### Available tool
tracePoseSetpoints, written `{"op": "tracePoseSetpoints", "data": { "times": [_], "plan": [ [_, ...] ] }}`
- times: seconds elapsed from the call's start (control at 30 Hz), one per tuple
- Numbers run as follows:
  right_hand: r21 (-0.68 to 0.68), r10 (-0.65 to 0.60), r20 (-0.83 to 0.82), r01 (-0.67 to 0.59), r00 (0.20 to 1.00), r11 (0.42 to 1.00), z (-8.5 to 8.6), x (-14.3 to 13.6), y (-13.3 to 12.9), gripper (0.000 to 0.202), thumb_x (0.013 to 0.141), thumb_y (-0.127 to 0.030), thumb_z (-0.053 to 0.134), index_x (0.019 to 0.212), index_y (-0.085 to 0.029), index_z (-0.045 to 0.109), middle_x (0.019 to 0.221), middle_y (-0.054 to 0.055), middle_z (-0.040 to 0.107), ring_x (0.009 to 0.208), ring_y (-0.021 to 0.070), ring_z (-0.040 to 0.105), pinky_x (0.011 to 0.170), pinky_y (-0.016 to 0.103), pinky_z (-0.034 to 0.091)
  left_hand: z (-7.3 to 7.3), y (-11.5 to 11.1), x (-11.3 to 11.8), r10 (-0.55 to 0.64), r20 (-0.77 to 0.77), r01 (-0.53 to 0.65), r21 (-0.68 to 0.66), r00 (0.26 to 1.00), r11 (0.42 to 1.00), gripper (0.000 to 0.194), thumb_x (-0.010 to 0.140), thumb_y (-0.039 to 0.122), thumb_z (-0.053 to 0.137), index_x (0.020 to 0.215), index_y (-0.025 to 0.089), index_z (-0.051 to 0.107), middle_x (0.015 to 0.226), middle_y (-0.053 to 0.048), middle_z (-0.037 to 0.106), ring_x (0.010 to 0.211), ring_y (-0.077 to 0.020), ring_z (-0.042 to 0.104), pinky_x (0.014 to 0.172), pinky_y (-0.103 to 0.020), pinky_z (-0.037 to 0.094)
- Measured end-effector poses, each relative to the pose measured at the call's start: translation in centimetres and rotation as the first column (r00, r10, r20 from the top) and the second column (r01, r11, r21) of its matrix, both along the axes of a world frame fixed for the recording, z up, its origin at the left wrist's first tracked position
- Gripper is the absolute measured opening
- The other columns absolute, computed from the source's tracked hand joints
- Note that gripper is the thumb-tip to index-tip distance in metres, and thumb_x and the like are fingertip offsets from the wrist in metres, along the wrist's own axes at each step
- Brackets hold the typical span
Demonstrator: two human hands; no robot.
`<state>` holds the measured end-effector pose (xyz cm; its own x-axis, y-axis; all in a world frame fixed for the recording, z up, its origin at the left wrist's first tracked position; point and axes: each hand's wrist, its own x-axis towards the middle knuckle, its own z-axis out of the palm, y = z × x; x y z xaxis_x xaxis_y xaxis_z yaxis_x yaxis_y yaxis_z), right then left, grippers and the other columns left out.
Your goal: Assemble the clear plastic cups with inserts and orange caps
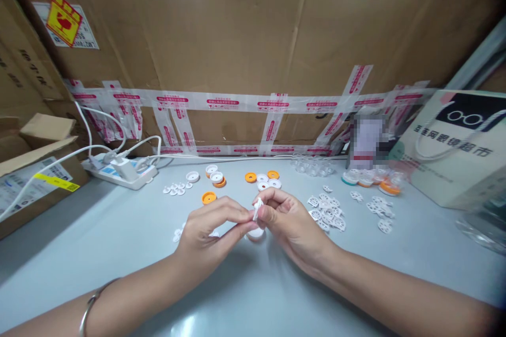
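Above the middle of the grey table, my left hand [215, 226] and my right hand [290, 226] meet at a small white plastic part [257, 209]. Thumb and fingers of each hand pinch it from either side; its exact shape is partly covered by the fingertips. Just below them a round white cap [256, 234] sits on the table, partly hidden. Behind my hands lie white round discs [262, 178] and orange round caps [250, 177]. To the right of my right hand is a pile of white spoked plastic pieces [328, 210].
At left stand a power strip [134, 176] with white cables and an open carton [35, 189]. Small white knobbed pieces [177, 188] lie near it. Clear plastic pieces [312, 165], stacked caps [363, 178] and a paper bag [450, 179] are at right. A large taped cardboard box [237, 37] forms the back.
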<state>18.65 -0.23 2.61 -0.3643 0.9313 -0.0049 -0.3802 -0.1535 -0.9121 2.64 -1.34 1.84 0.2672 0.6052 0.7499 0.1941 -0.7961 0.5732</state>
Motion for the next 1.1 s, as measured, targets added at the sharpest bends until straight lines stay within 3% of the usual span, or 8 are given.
{"op": "tracePoseSetpoints", "data": {
  "times": [0.13,0.27,0.4,0.5,0.83,1.1],
  "plan": [
    [-0.055,0.044,-0.054,-0.047,0.998,0.997,-0.6,-0.4,-0.2,0.030,0.062,-0.036,0.077,0.068,-0.018,0.054,0.058,-0.005,0.051,0.055,0.0072,0.042,0.055,0.023,0.031,-0.4,-0.4,0.5,0.061,0.059,-0.041,-0.300,0.996,0.953,0.006,0.074,0.014,0.067,0.073,0.017,0.062,0.068,0.001,0.065,0.065,-0.0103,0.060,0.064,-0.022,0.048],
    [-0.105,-0.002,-0.075,-0.005,0.997,0.994,-1.0,-0.7,-0.1,0.034,0.060,-0.036,0.078,0.063,-0.017,0.050,0.055,-0.006,0.050,0.053,0.0066,0.038,0.053,0.022,0.028,-0.5,-0.6,0.9,0.107,0.162,0.006,-0.573,0.981,0.819,0.008,0.074,0.023,0.067,0.070,0.017,0.062,0.067,0.001,0.065,0.064,-0.0104,0.061,0.061,-0.020,0.049],
    [-0.102,-0.013,-0.040,0.009,0.999,0.995,-0.8,-0.6,0.2,0.031,0.059,-0.037,0.079,0.060,-0.016,0.055,0.054,-0.005,0.052,0.052,0.0067,0.041,0.052,0.022,0.031,-0.4,-0.2,1.0,0.157,0.239,0.063,-0.712,0.958,0.700,0.012,0.073,0.028,0.068,0.071,0.016,0.064,0.069,0.000,0.067,0.067,-0.0121,0.063,0.065,-0.021,0.050],
    [-0.060,0.001,0.038,0.001,0.999,0.998,-0.5,-0.3,0.4,0.025,0.062,-0.035,0.076,0.066,-0.015,0.062,0.060,-0.002,0.057,0.058,0.0080,0.047,0.058,0.023,0.036,-0.3,0.3,0.7,0.194,0.266,0.074,-0.746,0.944,0.662,0.013,0.071,0.029,0.069,0.072,0.016,0.066,0.071,-0.001,0.069,0.070,-0.0129,0.064,0.068,-0.022,0.051],
    [0.038,-0.100,0.259,0.093,0.961,0.995,-0.2,0.0,0.7,0.021,0.064,-0.033,0.074,0.069,-0.016,0.063,0.064,-0.002,0.061,0.060,0.0088,0.051,0.061,0.024,0.040,-0.6,0.9,0.4,0.145,0.206,0.043,-0.703,0.968,0.710,0.015,0.077,0.027,0.061,0.072,0.015,0.069,0.071,-0.003,0.069,0.069,-0.0139,0.065,0.067,-0.023,0.053],
    [0.068,-0.094,0.353,0.075,0.931,0.995,-0.2,0.3,0.9,0.020,0.062,-0.030,0.074,0.066,-0.015,0.062,0.063,-0.002,0.061,0.059,0.0089,0.052,0.061,0.024,0.040,-0.8,1.1,-0.1,0.098,0.008,-0.075,-0.579,0.995,0.812,0.015,0.080,0.025,0.057,0.075,0.016,0.067,0.070,-0.003,0.069,0.064,-0.0127,0.062,0.052,-0.019,0.046]
  ]
}}
